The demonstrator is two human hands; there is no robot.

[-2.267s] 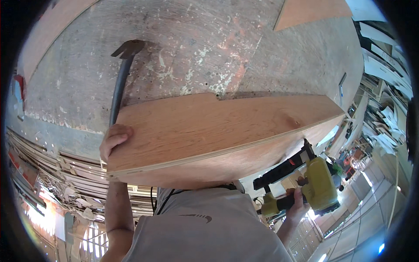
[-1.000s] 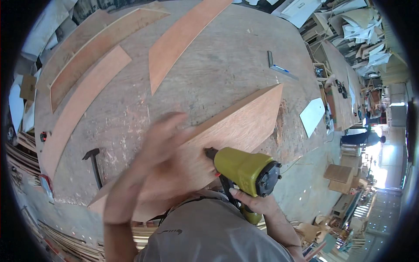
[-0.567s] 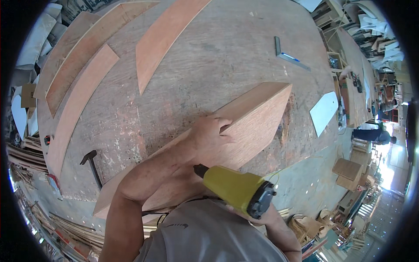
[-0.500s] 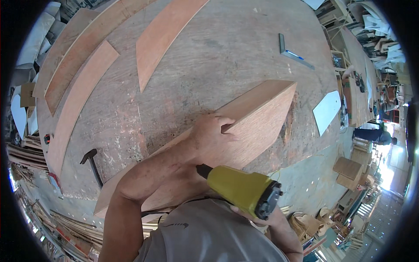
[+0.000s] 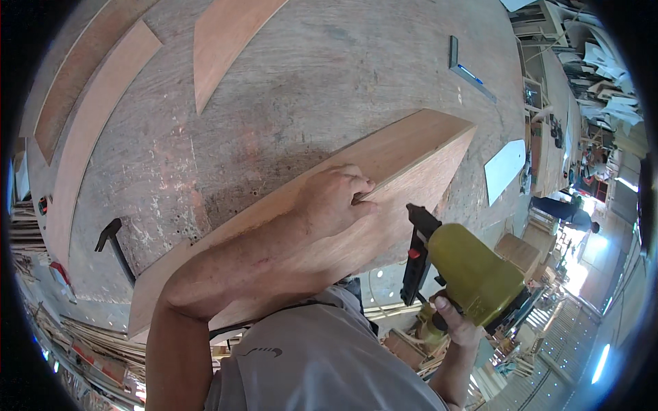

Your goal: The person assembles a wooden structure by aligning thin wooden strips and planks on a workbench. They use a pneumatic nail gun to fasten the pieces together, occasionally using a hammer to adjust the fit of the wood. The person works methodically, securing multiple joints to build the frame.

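A long plywood box-like piece (image 5: 421, 175), made of boards joined along an edge, lies slantwise across the near side of the workbench (image 5: 308, 89). My left hand (image 5: 332, 198) is closed over its upper edge, the thumb on the face nearer me and my forearm along the wood. To the right, my right hand (image 5: 458, 323) grips the handle of a yellow-green nail gun (image 5: 473, 270). Its black nose points up and left, apart from the near face of the plywood. Part of my right grip is hidden behind the tool.
A hammer (image 5: 118, 252) lies left of the plywood. Curved plywood strips (image 5: 96, 130) rest at the far left. Farther right are a try square (image 5: 454, 55) with a blue pen (image 5: 469, 72) and a white sheet (image 5: 505, 171). Another person (image 5: 567, 213) stands in the right background.
The nail gun has swung right and up, away from my left forearm, and its black magazine now shows. My left hand keeps its hold on the plywood edge. The whole view has shifted slightly.
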